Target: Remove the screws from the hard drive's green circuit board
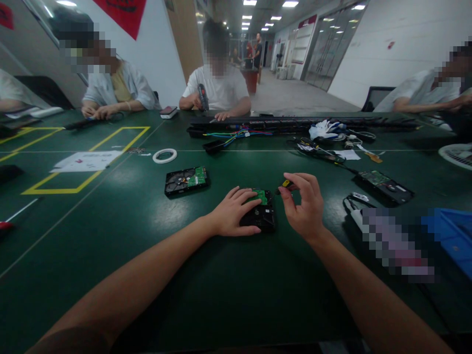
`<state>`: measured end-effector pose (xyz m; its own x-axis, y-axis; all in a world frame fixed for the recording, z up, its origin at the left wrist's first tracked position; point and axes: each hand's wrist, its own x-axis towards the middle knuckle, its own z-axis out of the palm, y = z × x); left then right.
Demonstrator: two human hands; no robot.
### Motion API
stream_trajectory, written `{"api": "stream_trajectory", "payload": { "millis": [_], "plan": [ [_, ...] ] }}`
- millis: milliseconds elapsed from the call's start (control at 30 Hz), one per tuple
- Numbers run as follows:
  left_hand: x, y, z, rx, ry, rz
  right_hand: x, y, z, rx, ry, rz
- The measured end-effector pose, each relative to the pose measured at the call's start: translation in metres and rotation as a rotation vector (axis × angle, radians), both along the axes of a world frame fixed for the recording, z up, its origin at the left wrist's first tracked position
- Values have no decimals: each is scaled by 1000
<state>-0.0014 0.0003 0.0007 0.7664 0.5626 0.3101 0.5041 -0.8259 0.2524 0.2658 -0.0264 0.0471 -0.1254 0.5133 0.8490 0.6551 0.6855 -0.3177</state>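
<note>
A black hard drive (pixel 262 219) with a green circuit board lies on the green table in front of me. My left hand (pixel 239 211) rests flat across it, fingers spread, covering its left part. Just off the drive's right end, my right hand (pixel 303 202) pinches a small black-and-yellow piece (pixel 285 183) between thumb and fingers. Its exact kind is too small to make out. A second hard drive (pixel 186 180) lies farther left, circuit board up. To the right of my right hand is a third hard drive (pixel 385 186).
A white tape roll (pixel 164 156) and a paper sheet (pixel 86 161) lie left. Black strips with coloured wires (pixel 236 133), cables and white gloves (pixel 326 130) stretch across the back. A blue crate (pixel 453 236) stands right. Co-workers sit around the table; one holds a power tool (pixel 202 97).
</note>
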Motion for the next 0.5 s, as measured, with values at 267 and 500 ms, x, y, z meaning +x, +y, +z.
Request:
{"api": "stream_trajectory", "payload": {
  "millis": [267, 500],
  "plan": [
    [0, 0, -2, -15, -18, -1, -1, -3, -1, -46, -17, 48],
    [0, 1, -3, -1, 3, 6, -2, -2, -3, -76, 1, 122]
  ]
}}
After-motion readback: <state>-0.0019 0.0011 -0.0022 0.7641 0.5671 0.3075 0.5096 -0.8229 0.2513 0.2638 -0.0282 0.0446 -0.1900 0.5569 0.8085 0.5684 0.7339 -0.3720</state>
